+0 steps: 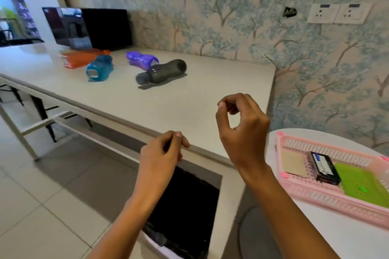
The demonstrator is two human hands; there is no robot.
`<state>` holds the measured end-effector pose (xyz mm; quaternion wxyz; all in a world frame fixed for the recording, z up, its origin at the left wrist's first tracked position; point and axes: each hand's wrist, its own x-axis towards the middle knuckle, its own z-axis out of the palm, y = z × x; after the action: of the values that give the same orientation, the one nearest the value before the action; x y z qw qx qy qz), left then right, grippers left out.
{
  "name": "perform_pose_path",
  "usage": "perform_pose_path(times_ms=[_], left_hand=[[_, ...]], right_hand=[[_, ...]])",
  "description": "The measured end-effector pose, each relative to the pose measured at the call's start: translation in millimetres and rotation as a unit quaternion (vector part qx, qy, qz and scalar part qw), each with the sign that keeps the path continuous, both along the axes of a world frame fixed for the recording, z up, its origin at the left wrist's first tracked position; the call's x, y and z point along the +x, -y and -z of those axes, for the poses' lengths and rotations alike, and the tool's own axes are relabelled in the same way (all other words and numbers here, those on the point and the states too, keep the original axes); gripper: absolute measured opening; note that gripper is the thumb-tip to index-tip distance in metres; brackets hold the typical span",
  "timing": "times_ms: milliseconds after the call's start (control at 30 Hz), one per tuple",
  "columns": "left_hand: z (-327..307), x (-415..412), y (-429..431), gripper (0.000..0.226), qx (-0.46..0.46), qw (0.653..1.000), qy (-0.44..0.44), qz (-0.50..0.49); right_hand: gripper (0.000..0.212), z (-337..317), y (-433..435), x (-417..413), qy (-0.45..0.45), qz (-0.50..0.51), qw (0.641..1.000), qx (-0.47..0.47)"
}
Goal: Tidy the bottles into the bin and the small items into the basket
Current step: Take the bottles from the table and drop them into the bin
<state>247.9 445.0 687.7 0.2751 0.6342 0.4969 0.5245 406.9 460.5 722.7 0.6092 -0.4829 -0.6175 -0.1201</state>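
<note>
Two hands [160, 153] [242, 126], four bottles [162, 71], one basket [334, 197]

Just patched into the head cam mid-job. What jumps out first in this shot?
Four coloured plastic bottles lie on their sides at the far end of the white table: orange, teal, purple and dark grey. Both bare hands, left and right, hover empty in the foreground, fingers loosely curled. At right, a pink slatted basket already holds some small flat items.
</note>
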Motion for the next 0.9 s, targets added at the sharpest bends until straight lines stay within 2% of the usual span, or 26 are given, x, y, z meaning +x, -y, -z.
perform_pose_path(times_ms=[267, 367, 433, 567, 700, 900], left_hand=[[-1.4, -125.0, 6.6, 0.030, 0.019, 0.997, -0.009, -0.070], [3.0, -159.6, -7.6, 0.029, 0.019, 0.995, -0.009, -0.097], [4.1, -177.4, -23.6, 0.029, 0.018, 0.995, -0.005, -0.103], [-5.0, -211.6, -74.1, 0.025, 0.017, 0.996, 0.008, -0.082], [-24.6, -246.5, -146.8, 0.022, 0.018, 0.996, -0.051, -0.075], [-49.2, -300.9, -260.8, 0.026, 0.014, 0.989, -0.108, -0.104]], right_hand=[[0.007, -10.8, -16.8, -123.1, 0.026, -0.068, 0.997, -0.018], [0.010, -16.3, -41.7, -158.4, 0.085, -0.085, 0.993, -0.013], [0.013, -21.2, -62.0, -175.0, 0.159, -0.084, 0.984, -0.006], [0.014, -32.9, -115.9, -206.2, 0.274, -0.077, 0.959, 0.002], [0.013, -42.4, -185.7, -230.9, 0.333, -0.060, 0.941, 0.021], [0.010, -49.2, -289.4, -269.1, 0.348, -0.030, 0.937, -0.003]])
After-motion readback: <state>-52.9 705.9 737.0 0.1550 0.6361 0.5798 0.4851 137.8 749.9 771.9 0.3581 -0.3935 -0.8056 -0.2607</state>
